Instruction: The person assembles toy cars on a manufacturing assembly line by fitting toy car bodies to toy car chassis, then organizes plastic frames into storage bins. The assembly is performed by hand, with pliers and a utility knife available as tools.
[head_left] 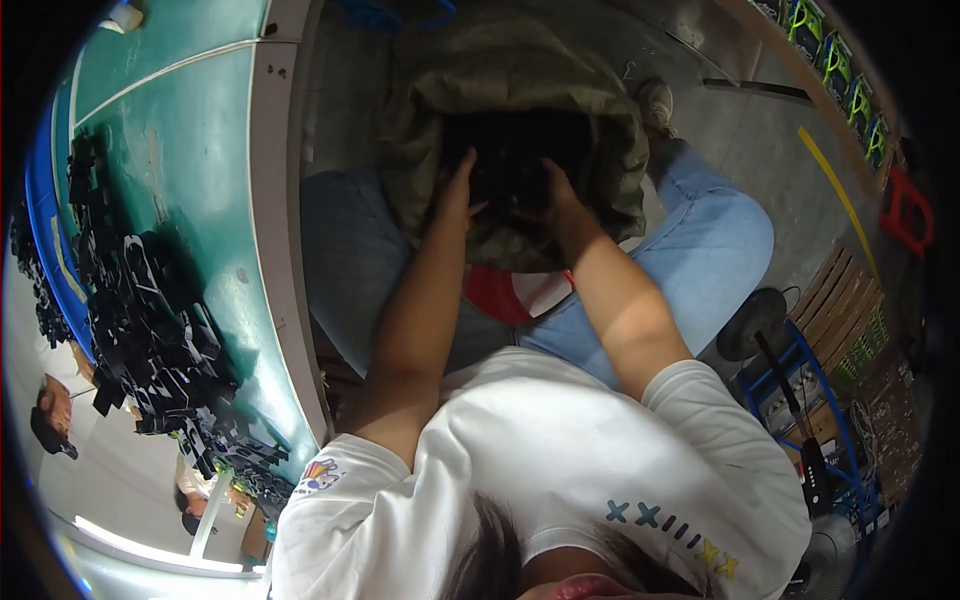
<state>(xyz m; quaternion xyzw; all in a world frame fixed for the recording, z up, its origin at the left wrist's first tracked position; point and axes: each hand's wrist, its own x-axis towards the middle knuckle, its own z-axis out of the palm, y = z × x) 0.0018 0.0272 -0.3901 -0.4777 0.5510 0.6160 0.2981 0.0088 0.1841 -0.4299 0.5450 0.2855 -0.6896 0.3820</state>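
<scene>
Table (200, 160): green, to your left.
Sack (500, 75): right of it.
Contents (510, 170): black, between your left hand (462, 185) and right hand (560, 190).
Fingers (469, 160): partly hidden; cannot tell if gripping.

Sack (505, 75): olive, soft, crumpled, at 12 o'clock from middle of view. Mouth open, facing up; broad bunched folds at 12 o'clock of mouth, creased, lighter rim at 3, narrower sagging band at 6. Black contents (515, 170): dark mass inside mouth, faint glints toward centre, outlines merged; separate shapes and count too dark to tell.
</scene>
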